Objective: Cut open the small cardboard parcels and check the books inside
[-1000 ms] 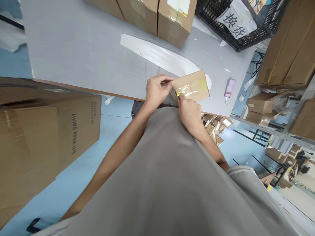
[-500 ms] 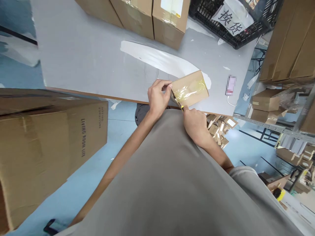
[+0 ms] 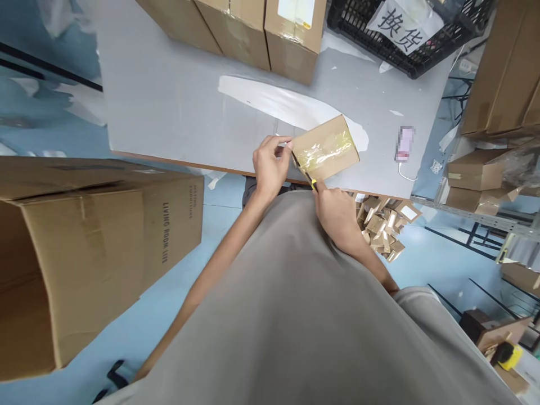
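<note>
A small cardboard box [image 3: 331,147] with shiny clear tape across it lies tilted at the near edge of the grey table [image 3: 160,107]. My left hand [image 3: 272,163] pinches the box's left corner between thumb and fingers. In my right hand [image 3: 335,214] is a yellow and black utility knife [image 3: 313,183], its tip against the box's near left edge. The fingers wrap round the handle, so most of it is hidden. Under the box runs a whitish torn strip [image 3: 274,101] on the tabletop.
Taped cartons [image 3: 240,34] and a black plastic crate [image 3: 405,39] with a paper sign stand at the back. A pink object [image 3: 405,143] with a white cord lies right. On the floor are a large open carton [image 3: 113,242] at left and a pile of small boxes [image 3: 383,225].
The knife has come further into sight, with more of its yellow and black body showing along the box edge. My view has shifted slightly; both hands keep their holds.
</note>
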A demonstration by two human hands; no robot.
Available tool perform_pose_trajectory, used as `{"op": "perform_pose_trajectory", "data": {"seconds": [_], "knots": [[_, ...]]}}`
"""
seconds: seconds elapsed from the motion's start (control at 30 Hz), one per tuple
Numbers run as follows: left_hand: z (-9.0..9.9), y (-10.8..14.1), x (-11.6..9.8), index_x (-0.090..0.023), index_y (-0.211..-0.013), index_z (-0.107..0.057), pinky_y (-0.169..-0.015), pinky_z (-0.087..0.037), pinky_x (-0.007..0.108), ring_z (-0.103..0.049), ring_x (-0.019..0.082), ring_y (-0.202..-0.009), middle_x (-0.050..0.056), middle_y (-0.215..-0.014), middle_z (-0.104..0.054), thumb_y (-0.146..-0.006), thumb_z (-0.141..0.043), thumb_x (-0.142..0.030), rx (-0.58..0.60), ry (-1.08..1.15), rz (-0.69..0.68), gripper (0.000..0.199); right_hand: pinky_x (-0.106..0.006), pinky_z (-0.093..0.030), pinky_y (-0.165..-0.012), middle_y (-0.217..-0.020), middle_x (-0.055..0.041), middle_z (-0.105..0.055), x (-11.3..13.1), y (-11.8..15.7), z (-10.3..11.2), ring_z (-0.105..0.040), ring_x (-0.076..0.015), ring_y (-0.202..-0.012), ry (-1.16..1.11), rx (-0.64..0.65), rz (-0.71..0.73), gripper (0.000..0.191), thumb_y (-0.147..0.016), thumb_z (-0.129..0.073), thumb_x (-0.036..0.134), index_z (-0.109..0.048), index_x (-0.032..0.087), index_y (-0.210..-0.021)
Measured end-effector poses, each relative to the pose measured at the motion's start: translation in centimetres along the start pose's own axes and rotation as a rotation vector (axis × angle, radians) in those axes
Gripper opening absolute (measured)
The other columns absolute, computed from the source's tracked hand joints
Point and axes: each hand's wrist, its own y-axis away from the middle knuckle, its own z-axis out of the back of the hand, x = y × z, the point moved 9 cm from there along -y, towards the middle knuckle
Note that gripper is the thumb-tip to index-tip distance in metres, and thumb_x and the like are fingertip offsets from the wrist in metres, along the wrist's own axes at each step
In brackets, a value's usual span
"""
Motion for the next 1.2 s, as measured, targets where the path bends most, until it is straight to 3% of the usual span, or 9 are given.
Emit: {"op": "perform_pose_trajectory", "data": {"seconds": [0.1,0.43,0.87,1.03,1.2], "knots": [[-0.1,0.0,0.1,-0.025,-0.120,-0.082,-0.094,-0.064,0.035,-0.080,0.025,-0.107,0.007,-0.123,-0.082,-0.112,-0.063,-0.060,0.012,-0.008,-0.004,0.040,-0.041,-0.063,-0.088,-0.116,-0.0212,-0.086,-0.1,0.1,0.5,-0.085,-0.0356,-0.104,-0.023,-0.029,0.000,0.050,-0.121,-0.037,0.031,-0.057,0.019,-0.166],[-0.2,-0.1,0.4,-0.024,-0.121,-0.081,-0.093,-0.062,0.035,-0.079,0.025,-0.106,0.008,-0.124,-0.081,-0.112,-0.064,-0.061,0.023,-0.003,-0.010,0.041,-0.041,-0.061,-0.098,-0.122,-0.0181,-0.085,-0.4,-1.5,0.6,-0.082,-0.0336,-0.113,-0.070,-0.016,0.010,0.041,-0.122,-0.043,0.033,-0.069,0.023,-0.153],[-0.6,-0.4,-0.2,-0.024,-0.117,-0.082,-0.088,-0.063,0.033,-0.079,0.022,-0.096,0.009,-0.121,-0.083,-0.112,-0.066,-0.056,0.010,-0.037,0.010,0.037,-0.044,-0.058,-0.108,-0.132,-0.0216,-0.082,-0.2,-4.0,1.8,-0.078,-0.0353,-0.127,-0.086,0.044,0.049,0.038,-0.118,-0.048,0.024,-0.077,0.016,-0.140],[-1.3,0.2,-1.1,-0.024,-0.117,-0.082,-0.092,-0.064,0.035,-0.079,0.023,-0.101,0.009,-0.121,-0.083,-0.113,-0.065,-0.057,0.059,-0.046,0.000,0.038,-0.044,-0.061,-0.104,-0.124,-0.0216,-0.083,-0.4,-3.8,1.4,-0.079,-0.0349,-0.119,-0.106,0.042,0.048,0.036,-0.116,-0.049,0.022,-0.080,0.015,-0.132],[-1.3,-0.4,-1.2,-0.024,-0.117,-0.082,-0.090,-0.065,0.033,-0.079,0.023,-0.103,0.009,-0.121,-0.083,-0.114,-0.063,-0.054,0.034,-0.057,-0.009,0.035,-0.040,-0.062,-0.100,-0.128,-0.0234,-0.082,0.5,-3.6,1.5,-0.080,-0.0325,-0.117,-0.087,0.058,0.024,0.039,-0.117,-0.043,0.017,-0.080,0.013,-0.129]]}}
